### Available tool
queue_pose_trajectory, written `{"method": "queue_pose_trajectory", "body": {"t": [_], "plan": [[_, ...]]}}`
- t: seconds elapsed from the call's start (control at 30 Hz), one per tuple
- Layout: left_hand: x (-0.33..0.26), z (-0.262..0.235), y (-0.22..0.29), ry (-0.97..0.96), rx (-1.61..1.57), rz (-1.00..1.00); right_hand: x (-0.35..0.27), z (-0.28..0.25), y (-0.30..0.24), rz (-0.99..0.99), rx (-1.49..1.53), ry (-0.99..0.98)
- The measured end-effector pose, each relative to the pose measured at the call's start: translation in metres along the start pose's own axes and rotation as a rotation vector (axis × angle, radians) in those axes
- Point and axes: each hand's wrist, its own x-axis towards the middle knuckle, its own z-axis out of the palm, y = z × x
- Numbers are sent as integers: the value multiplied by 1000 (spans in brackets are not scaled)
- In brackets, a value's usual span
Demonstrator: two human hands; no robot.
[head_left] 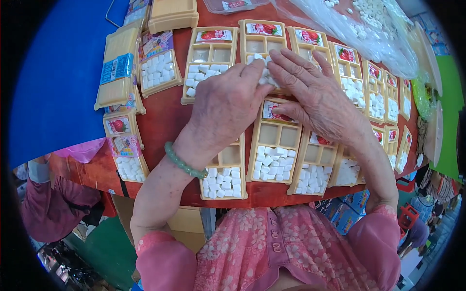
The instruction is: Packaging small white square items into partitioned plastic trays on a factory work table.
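Observation:
Both my hands are over a cream plastic tray (262, 30) in the back row, on its heap of small white marshmallow-like pieces (256, 57). My left hand (225, 94), with a green bead bracelet (180, 162) at the wrist, has its fingers curled at the heap's left side. Whether it grips any pieces is hidden. From the right, my right hand (315, 94) lies with fingers stretched out across the pieces, holding nothing visible. Just below is another tray (275, 140), with a strawberry-printed sachet at its top, two bare compartments and white pieces at the bottom.
Similar filled trays (209, 53) stand in two rows on the red table (162, 116). Stacked lidded trays (116, 68) are at the left. A clear plastic bag (359, 39) of loose white pieces lies at the back right. Another person's sleeve (53, 208) shows at lower left.

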Motion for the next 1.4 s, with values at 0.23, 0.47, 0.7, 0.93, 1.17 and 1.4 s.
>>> {"method": "queue_pose_trajectory", "body": {"t": [0.23, 0.47, 0.7, 0.93, 1.17, 1.4], "plan": [[0, 3, -3, -23, 29, 61, -2, 1, -2, 38, 38, -93], [1, -1, -2, -69, -83, -3, -2, 1, -4, 15, 38, -83], [3, -4, -5, -77, -188, -7, -2, 3, 5, 56, -5, -43], [8, -28, -8, -119, -971, -510, -1, 4, 4, 83, 104, 49], [8, -37, -28, -163, -1345, -631, -3, 6, 5, 81, 16, -23], [1, -31, -21, -201, -1124, -587, -5, 6, 4, 71, 27, -32]]}}
